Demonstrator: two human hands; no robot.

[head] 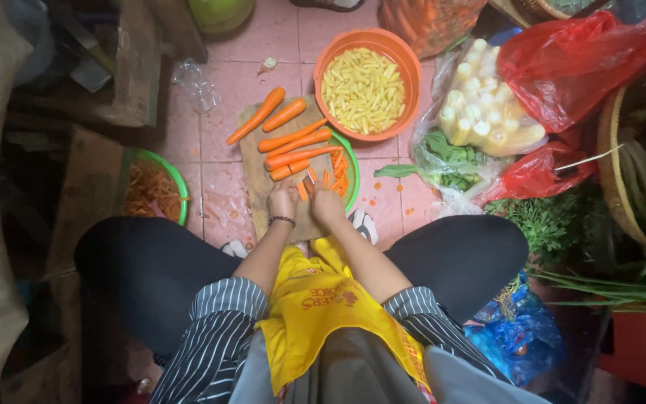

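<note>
I squat over a wooden cutting board (257,153) on the pink tiled floor. Several peeled carrots (293,140) lie across it. My left hand (282,202), with a dark bracelet at the wrist, rests on the board's near part, pressing a short carrot piece (302,190). My right hand (327,205) is closed beside it, fingers around what looks like a knife handle; the blade is too small to make out. Cut carrot sticks (340,173) sit in a green bowl (354,168) partly under the board's right side.
An orange bowl (408,63) of pale yellow cut sticks stands beyond the board. A green bowl (179,181) of carrot peels is at left. Bagged baby corn (487,112), leafy greens (450,161), red plastic bags (570,60) and herbs (547,221) crowd the right.
</note>
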